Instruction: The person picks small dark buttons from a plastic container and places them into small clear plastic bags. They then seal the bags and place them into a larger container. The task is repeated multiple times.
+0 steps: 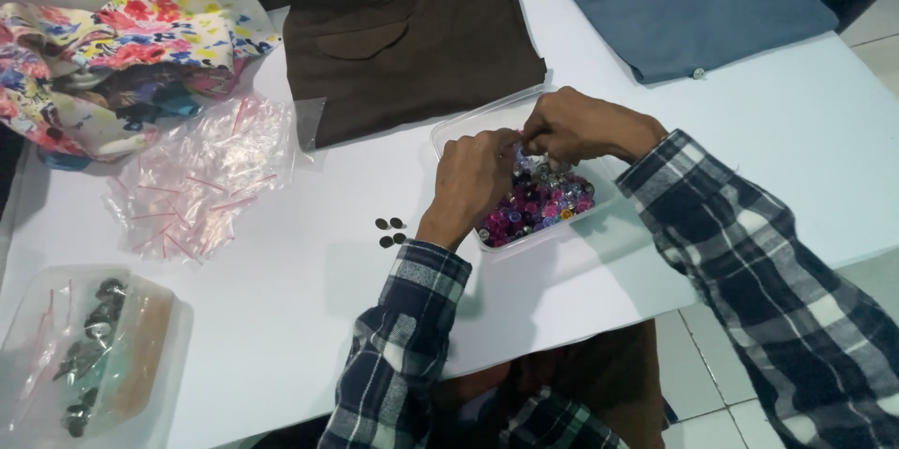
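- Far left, a clear lidded box (89, 355) sat at the table's near edge, dark metal bits inside.
- Above it lay a floral cloth (112, 46), bunched up, with a heap of small clear zip bags (201, 173) just beside it.
- Centre back: a folded brown garment (412, 46) on the white table (749, 159).
- Four dark buttons (390, 231) lay loose on the table, just left of your left wrist.
- Your left hand (473, 182) was over the clear tray (459, 131), fingers curled and pressed together at the tips; what they pinched was too small to tell.
- The tray held pink, purple and silver buttons (543, 201), right under both hands.
- Your right hand (576, 126) met the left above the tray, fingertips bunched against it.
- Far right back: a folded blue garment (684, 4), well apart from the hands.
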